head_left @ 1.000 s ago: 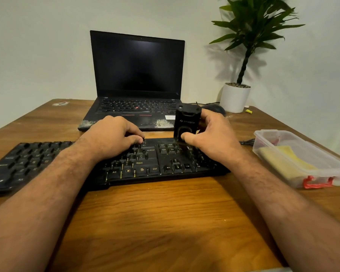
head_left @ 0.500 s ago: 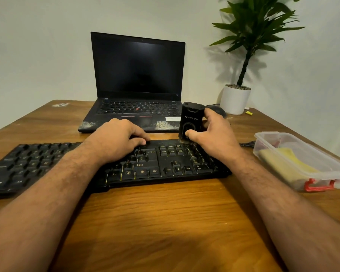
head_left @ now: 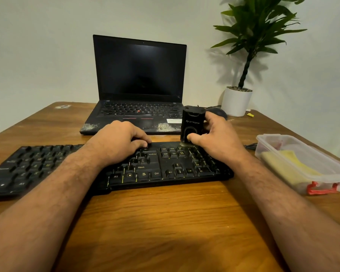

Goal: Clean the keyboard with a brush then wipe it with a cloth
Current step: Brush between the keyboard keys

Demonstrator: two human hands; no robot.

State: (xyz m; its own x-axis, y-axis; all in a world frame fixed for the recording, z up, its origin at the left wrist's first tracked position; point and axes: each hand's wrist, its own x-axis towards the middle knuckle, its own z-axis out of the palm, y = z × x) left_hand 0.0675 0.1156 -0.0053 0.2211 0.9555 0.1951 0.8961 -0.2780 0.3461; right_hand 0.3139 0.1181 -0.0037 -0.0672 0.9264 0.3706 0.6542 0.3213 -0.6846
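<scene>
While curled on keyboard [head_left: 161, 165] — left hand [head_left: 118, 142] — right hand [head_left: 214, 140] gripping brush [head_left: 191, 124]

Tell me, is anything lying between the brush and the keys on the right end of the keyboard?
Nothing visible. The right hand holds the brush upright, bristles down at the keyboard's far right edge. The left hand rests further left, clear of it.
</scene>
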